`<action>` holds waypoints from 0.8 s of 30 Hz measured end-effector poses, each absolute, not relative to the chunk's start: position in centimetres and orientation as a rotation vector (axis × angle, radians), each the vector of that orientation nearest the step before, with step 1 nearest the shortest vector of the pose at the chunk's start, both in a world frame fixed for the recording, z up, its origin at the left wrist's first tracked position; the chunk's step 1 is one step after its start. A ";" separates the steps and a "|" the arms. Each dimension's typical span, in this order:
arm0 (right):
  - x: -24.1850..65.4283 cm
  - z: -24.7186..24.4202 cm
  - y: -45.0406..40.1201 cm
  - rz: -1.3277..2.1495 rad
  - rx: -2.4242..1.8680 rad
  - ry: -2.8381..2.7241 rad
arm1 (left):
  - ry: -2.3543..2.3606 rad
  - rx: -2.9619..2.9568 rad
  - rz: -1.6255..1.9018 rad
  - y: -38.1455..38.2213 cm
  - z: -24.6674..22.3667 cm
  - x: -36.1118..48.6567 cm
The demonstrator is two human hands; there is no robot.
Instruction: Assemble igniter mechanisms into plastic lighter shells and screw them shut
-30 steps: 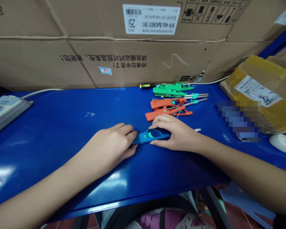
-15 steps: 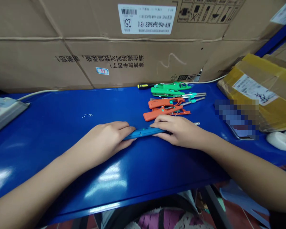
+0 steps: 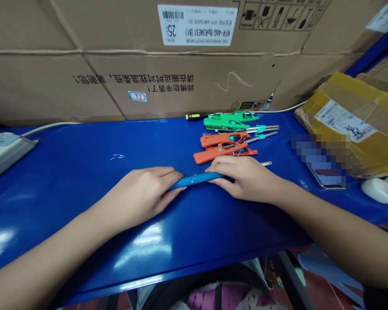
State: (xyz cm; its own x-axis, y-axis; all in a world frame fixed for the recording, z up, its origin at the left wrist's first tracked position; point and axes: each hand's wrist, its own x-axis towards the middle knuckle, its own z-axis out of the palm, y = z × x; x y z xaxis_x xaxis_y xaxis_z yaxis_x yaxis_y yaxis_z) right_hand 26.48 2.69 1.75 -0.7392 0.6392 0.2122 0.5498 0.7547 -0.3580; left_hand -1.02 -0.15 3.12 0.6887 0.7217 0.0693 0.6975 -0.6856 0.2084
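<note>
A utility lighter (image 3: 194, 180) lies on a workbench (image 3: 84, 150), held between the person's left hand (image 3: 142, 193) and right hand (image 3: 245, 178). More lighters (image 3: 224, 140) sit at one o'clock, a screwdriver (image 3: 194, 116) just behind them at twelve, a taped parcel (image 3: 345, 129) at two, a power strip (image 3: 6, 155) at nine. A cardboard carton (image 3: 181, 77) stands behind the bench.

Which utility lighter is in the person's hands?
The blue lighter, gripped between left hand and right hand; the green ones and orange ones lie apart, untouched.
</note>
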 end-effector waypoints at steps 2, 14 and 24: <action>26.4 1.7 2.8 0.370 -0.882 -2.602 | 1.164 2.671 0.232 -0.2 3.2 -0.9; 26.2 1.5 3.2 0.305 -0.909 -2.509 | 1.163 1.870 0.702 -0.2 1.9 0.7; 25.5 1.7 2.7 0.606 -0.897 -2.490 | 1.183 1.696 0.862 -0.8 0.3 1.7</action>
